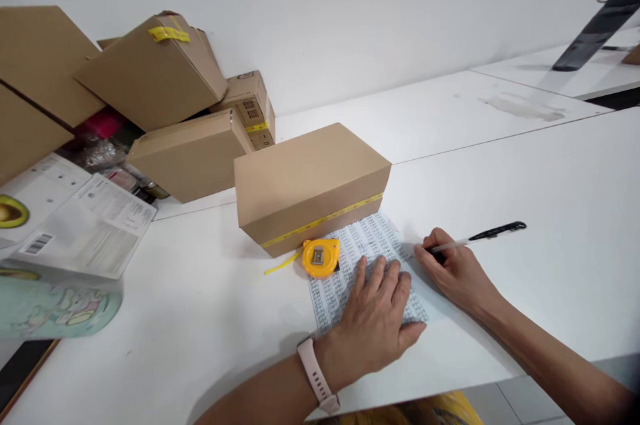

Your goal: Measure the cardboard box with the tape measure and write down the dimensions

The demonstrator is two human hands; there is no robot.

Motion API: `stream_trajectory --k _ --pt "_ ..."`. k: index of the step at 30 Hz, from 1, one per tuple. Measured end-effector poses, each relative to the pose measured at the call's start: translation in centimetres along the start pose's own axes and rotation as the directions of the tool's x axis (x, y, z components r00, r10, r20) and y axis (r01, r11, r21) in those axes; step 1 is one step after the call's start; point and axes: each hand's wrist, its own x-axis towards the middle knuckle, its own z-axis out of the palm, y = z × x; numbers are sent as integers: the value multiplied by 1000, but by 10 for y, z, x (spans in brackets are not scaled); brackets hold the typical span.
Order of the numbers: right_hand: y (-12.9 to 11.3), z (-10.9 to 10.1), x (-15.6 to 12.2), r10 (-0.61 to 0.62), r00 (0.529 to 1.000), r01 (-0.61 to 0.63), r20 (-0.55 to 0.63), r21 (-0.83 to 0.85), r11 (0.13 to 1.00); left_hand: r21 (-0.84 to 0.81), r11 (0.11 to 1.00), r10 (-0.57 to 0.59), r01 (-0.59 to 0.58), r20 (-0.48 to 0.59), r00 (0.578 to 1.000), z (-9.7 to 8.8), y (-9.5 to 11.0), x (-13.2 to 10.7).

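My left hand lies flat with its fingers stretched over a sheet of paper covered in rows of small writing. A pen with a black cap end and clear barrel is pinched in my right hand, its tip at the right part of the sheet. Just left of my left fingertips rests an orange tape measure, a short bit of yellow tape sticking out. Behind it sits a closed brown cardboard box with yellow tape along its side, over the paper's far edge.
Several cardboard boxes are piled at the back left against the wall. A white printed carton and a mint patterned item lie at the left. A dark bottle stands at the far right. The table's front edge runs below my hands.
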Motion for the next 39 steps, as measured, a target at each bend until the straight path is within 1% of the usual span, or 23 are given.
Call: stream_trajectory --k 2,4,7,9,12,14,15,17,19,21,24,26,27,28,29,30,31,32,33,34,35,36,39 --pt "1 -1 1 12 999 -12 -38 -1 1000 -11 1000 0 0 -11 1000 3 0 -1" --pt "5 -3 4 2 994 -3 -112 -8 1000 -22 1000 0 -1 -25 1000 5 0 -1" --pt "14 -11 10 -111 969 83 -222 -133 988 -50 999 9 -13 -88 996 7 0 0" --pt "22 -16 13 -196 955 139 -221 -251 958 -69 998 -19 7 -174 985 3 -2 2" --pt "34 -18 15 -276 951 198 -143 -405 892 -51 988 -153 144 -330 931 -11 -12 1" --pt "40 -16 17 -304 943 207 -133 -479 853 -17 956 -276 291 -377 884 -22 -23 -4" --pt "42 -14 18 -311 939 200 -145 -507 839 -4 929 -346 371 -369 863 -27 -29 -8" --pt "44 -11 19 -310 929 167 -200 -521 837 -14 858 -493 513 -302 816 -33 -41 -16" --pt "44 -9 19 -330 906 152 -266 -524 838 -79 801 -595 593 -218 774 -34 -50 -22" --pt "40 -10 17 -372 859 164 -353 -498 851 -145 776 -630 613 -174 757 -32 -56 -24" --pt "31 -13 12 -439 750 223 -495 -436 872 -191 769 -638 610 -176 749 -31 -59 -22" --pt "21 -15 7 -455 686 272 -567 -381 884 -228 763 -643 604 -177 745 -35 -57 -21" --pt "15 -15 3 -450 674 300 -585 -340 891 -250 761 -643 598 -178 745 -39 -53 -22" --pt "8 -15 -1 -435 689 332 -580 -281 900 -271 762 -640 588 -178 747 -43 -47 -23" --pt "0 -14 -6 -406 737 359 -541 -196 913 -288 766 -633 575 -178 754 -49 -39 -25" --pt "-10 -11 -12 -362 812 367 -458 -80 927 -309 774 -617 552 -175 767 -55 -30 -27" --pt "-20 -9 -20 -312 893 348 -324 61 935 -341 785 -593 517 -170 787 -61 -19 -30" --pt "-32 -5 -28 -253 956 281 -150 214 936 -379 795 -561 474 -161 812 -66 -8 -32" --pt "-42 -2 -37 -206 978 179 37 358 916 -419 802 -525 427 -152 837 -71 2 -35" --pt "-53 1 -47 -183 963 69 196 479 875 -453 805 -491 383 -146 859 -76 12 -37" --pt "-61 4 -56 -178 936 -29 305 567 823 -478 805 -464 351 -140 875 -79 20 -39" --pt "-68 5 -64 -190 908 -99 374 632 769 -493 803 -450 335 -133 883 -82 25 -41" --pt "-77 4 -78 -243 866 -188 438 734 652 -506 783 -469 362 -99 878 -85 30 -49"
